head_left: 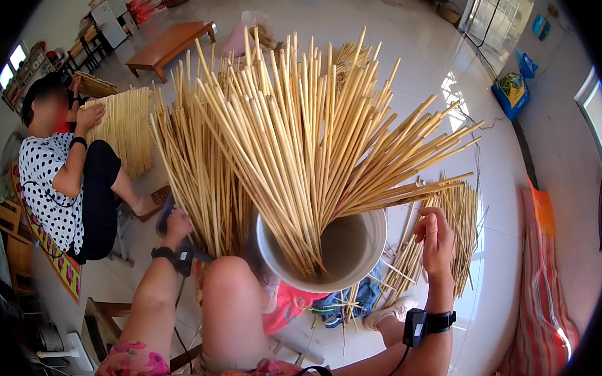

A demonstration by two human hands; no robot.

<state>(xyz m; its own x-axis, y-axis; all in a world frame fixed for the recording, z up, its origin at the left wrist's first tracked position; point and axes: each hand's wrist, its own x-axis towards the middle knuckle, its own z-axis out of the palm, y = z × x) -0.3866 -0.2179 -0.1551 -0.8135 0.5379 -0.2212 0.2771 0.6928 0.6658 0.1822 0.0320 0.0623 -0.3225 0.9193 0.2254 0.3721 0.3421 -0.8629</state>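
A light-coloured bucket [377, 250] stands in front of my knees, with a large sheaf of straw-coloured stalks [296, 147] leaning in it and fanning outward. To its left, a second thick sheaf of stalks [211, 204] stands close by a dark grey container, which is mostly hidden. My left hand [178, 226] is closed at that container's edge, beside the left sheaf; what its fingers hold is hidden. My right hand [436, 237] is raised to the right of the bucket, fingers curled together, below the outer stalk tips. Whether something thin is between them I cannot make out.
More stalks [459, 230] lie on the floor at the right. Cloth and short stalk pieces [349, 303] are below the bucket. On the left a seated person [57, 168] handles a woven stalk mat [124, 128]. A low wooden table [169, 46] stands behind; a striped cushion [544, 296] is at right.
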